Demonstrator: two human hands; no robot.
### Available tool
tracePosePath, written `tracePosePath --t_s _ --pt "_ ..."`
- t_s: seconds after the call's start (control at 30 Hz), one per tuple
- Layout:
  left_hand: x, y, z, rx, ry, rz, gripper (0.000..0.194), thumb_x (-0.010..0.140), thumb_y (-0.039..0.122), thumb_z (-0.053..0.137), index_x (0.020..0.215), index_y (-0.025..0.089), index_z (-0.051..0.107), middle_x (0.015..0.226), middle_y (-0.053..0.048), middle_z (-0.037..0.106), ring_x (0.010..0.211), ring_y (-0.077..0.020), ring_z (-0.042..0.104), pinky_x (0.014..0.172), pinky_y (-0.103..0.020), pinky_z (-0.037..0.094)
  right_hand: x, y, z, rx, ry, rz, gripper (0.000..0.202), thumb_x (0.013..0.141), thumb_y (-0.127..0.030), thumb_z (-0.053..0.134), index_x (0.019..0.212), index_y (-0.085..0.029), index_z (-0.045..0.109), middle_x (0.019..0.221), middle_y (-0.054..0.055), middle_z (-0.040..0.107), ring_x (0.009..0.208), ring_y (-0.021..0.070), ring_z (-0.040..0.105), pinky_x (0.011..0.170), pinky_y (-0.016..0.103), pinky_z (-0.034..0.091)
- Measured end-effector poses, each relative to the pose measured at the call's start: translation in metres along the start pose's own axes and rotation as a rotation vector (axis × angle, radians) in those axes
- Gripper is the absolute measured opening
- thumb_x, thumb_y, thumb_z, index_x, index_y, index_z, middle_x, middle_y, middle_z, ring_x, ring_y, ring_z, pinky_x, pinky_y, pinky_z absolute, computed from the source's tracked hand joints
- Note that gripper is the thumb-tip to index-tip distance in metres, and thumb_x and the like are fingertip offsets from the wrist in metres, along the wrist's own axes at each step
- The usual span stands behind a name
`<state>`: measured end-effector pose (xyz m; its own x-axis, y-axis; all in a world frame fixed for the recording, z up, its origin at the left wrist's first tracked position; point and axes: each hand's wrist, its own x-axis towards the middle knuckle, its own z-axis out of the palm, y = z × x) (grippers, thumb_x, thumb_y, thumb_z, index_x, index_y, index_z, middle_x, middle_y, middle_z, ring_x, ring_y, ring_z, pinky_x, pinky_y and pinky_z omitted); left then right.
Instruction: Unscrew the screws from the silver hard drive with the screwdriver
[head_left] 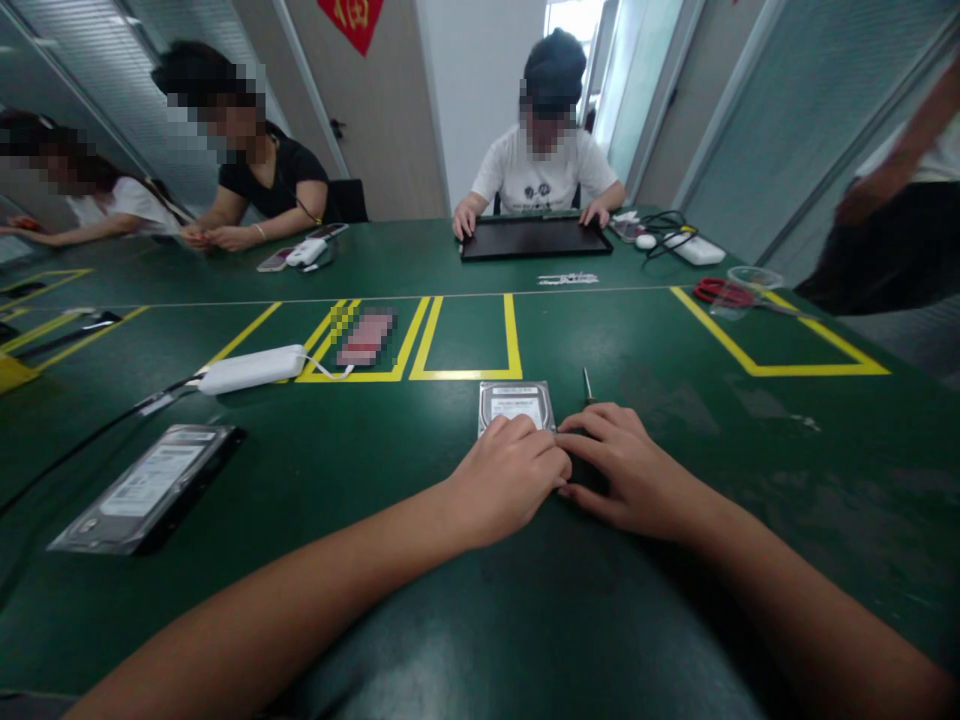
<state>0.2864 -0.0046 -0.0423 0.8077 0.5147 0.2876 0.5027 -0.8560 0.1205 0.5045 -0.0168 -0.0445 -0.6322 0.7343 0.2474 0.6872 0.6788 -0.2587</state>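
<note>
A silver hard drive (516, 400) with a white label lies on the green table in front of me. Curled over its near part is my left hand (510, 480), closed on the drive, with its fingertips toward the right edge. My right hand (626, 465) is beside that edge, fingers apart and their tips close to my left fingertips. Any small part between the fingertips is too hidden to make out. Just beyond my right hand a screwdriver (587, 385) shows its metal shaft; its handle is mostly covered by the hand.
Another hard drive (146, 485) in clear wrapping lies left, near a white power strip (251, 370) with a black cable. Yellow tape (465, 375) marks the table. A pink phone (366, 337) and red-handled scissors (724, 292) lie farther back. Across sits a person with a dark panel (536, 238).
</note>
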Motion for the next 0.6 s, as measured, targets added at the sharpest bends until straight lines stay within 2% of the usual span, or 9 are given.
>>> tracePosePath --t_s 0.23,0.6 --pt "0.0009 0.0042 0.005 0.03 0.009 -0.027 0.011 0.099 0.026 0.056 0.097 0.022 0.067 0.1 -0.003 0.065 0.093 -0.0249 0.05 0.079 -0.04 0.037 0.0003 -0.0023 -0.0016 0.006 0.003 0.003 0.032 0.089 -0.036 0.062 0.118 -0.023 0.065 0.116 0.011 0.063 0.112 0.0307 0.05 0.096 0.05 0.039" --pt "0.0028 0.0097 -0.0006 0.002 -0.003 -0.108 0.012 0.097 0.028 0.058 0.094 0.023 0.069 0.1 -0.004 0.065 0.095 -0.0264 0.049 0.079 -0.041 0.036 0.0003 -0.0013 0.0002 -0.003 -0.018 0.007 0.033 0.089 -0.036 0.061 0.119 -0.023 0.063 0.116 0.011 0.062 0.112 0.0311 0.05 0.095 0.051 0.039"
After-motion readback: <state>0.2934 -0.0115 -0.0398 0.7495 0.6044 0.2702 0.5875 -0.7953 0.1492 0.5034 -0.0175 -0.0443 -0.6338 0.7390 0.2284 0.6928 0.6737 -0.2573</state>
